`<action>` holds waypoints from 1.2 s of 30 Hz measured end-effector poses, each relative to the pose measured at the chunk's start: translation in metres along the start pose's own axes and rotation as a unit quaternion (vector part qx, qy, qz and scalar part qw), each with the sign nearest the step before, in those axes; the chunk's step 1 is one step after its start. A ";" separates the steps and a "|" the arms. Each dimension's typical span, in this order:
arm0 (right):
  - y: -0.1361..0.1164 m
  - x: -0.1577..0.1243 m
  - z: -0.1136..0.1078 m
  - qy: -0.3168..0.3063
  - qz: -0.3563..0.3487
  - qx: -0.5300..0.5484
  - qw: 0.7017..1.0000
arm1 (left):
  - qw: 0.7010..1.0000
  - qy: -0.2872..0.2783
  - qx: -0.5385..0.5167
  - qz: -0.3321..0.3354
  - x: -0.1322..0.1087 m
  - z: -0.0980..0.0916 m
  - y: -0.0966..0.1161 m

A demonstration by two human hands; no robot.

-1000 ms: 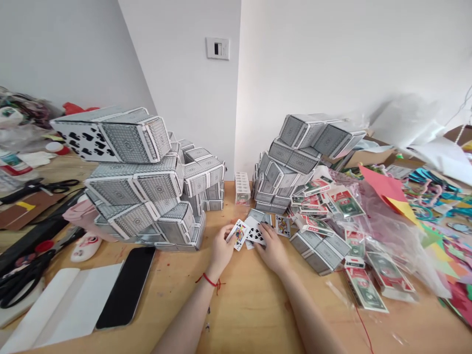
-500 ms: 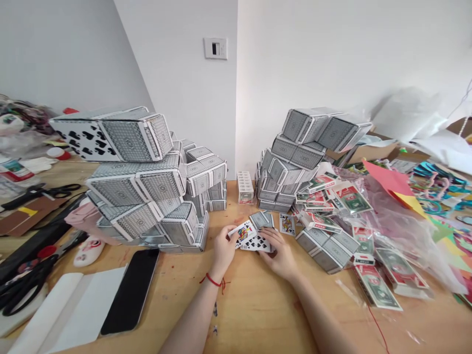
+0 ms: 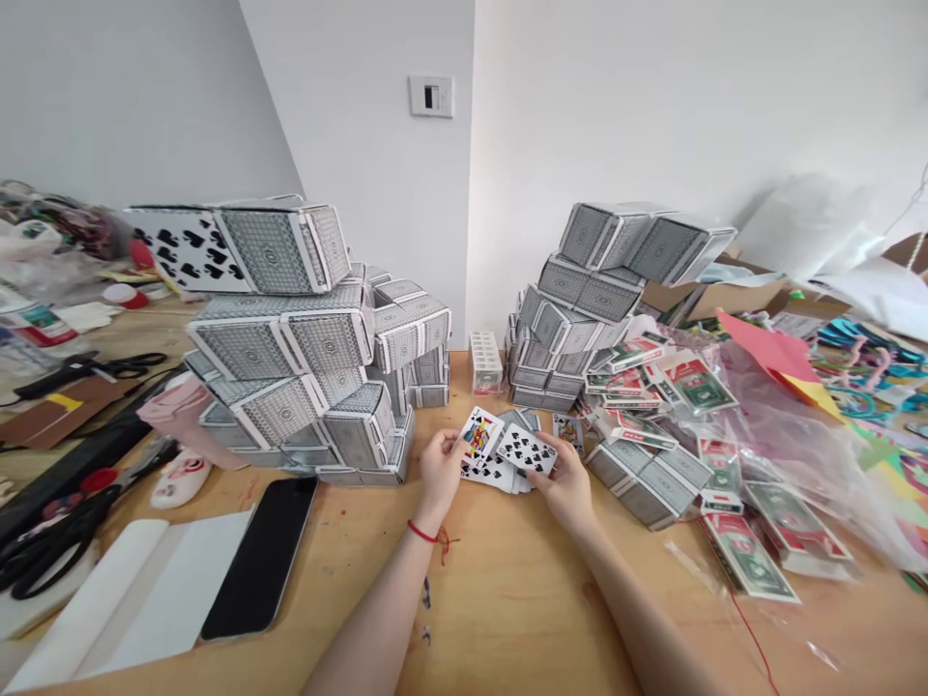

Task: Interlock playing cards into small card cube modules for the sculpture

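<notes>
My left hand (image 3: 442, 474) pinches a jack playing card (image 3: 479, 437), face toward me. In my right hand (image 3: 565, 483) is a ten of spades playing card (image 3: 528, 450), tilted and held by its lower right part. Below the two held cards, more playing cards (image 3: 489, 472) lie on the table, face-up ones with spades among them. A face card (image 3: 567, 431) lies just beyond my right hand. Close by on the right stands a low block folded from grey-backed cards (image 3: 649, 480).
Stacks of card-built blocks rise at left (image 3: 290, 338) and right (image 3: 572, 300). Boxed card decks (image 3: 696, 382) pile up at right beside plastic wrap. A black phone (image 3: 261, 556), white paper (image 3: 145, 590) and scissors (image 3: 54, 541) lie at left. A clear box (image 3: 485, 363) stands by the wall.
My right hand has lifted the ten of spades off the cards on the table. My left hand still holds the jack, now turned more upright. The view has shifted slightly.
</notes>
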State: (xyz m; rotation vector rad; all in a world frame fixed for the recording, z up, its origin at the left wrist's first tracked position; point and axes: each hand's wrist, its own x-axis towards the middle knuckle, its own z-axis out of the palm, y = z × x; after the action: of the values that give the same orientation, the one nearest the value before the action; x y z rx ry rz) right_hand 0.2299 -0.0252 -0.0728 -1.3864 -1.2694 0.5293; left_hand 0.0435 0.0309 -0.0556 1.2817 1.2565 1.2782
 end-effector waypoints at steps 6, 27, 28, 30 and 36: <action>-0.011 -0.005 0.015 0.005 -0.011 0.058 0.998 | 0.998 -0.058 -0.001 0.034 -0.009 0.013 0.006; -0.027 0.003 0.010 -0.031 0.185 0.198 0.962 | 0.990 -0.140 -0.012 0.026 -0.007 0.015 0.005; -0.027 0.004 0.010 -0.030 0.188 0.196 0.962 | 0.989 -0.145 -0.011 0.021 -0.005 0.014 0.005; -0.026 0.003 0.011 -0.031 0.194 0.189 0.962 | 0.987 -0.161 -0.011 0.009 -0.003 0.012 0.006; -0.028 0.002 0.012 -0.034 0.196 0.169 0.965 | 0.982 -0.185 -0.016 -0.023 -0.001 0.011 0.004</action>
State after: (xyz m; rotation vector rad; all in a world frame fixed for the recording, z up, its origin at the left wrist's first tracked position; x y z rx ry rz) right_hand 0.2089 -0.0245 -0.0500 -1.3368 -0.9033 1.0241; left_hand 0.0549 0.0302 -0.0520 1.3825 0.9889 0.9663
